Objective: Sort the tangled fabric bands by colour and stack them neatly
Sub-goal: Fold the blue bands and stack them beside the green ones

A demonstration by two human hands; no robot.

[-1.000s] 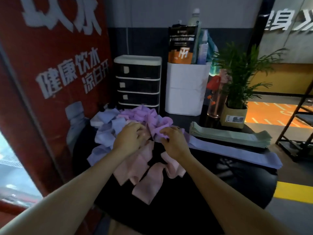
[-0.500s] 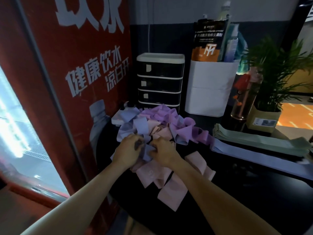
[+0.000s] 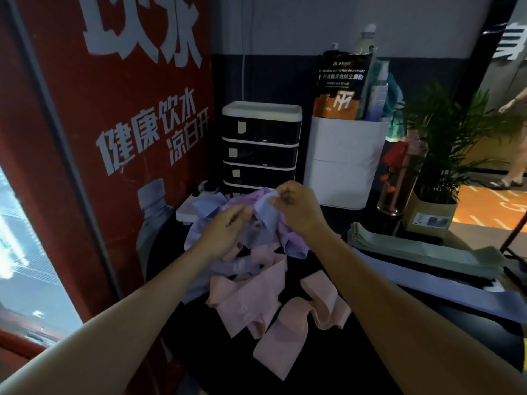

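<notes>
Both hands have risen from the tangled pile: right hand (image 3: 296, 208) pinches a pale lavender fabric band (image 3: 265, 209) aloft, left hand (image 3: 225, 232) grips its lower part above the black counter (image 3: 370, 323).

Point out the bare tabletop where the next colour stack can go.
One bare patch of black tabletop lies between the tangled pile and the green stack. Another lies near the front edge, right of the loose pink bands, below the flat lilac band. The back, by the drawer unit and white bin, is crowded.

2 bare forearms (image 3: 159, 295), no sleeves, each grip ungloved.
</notes>
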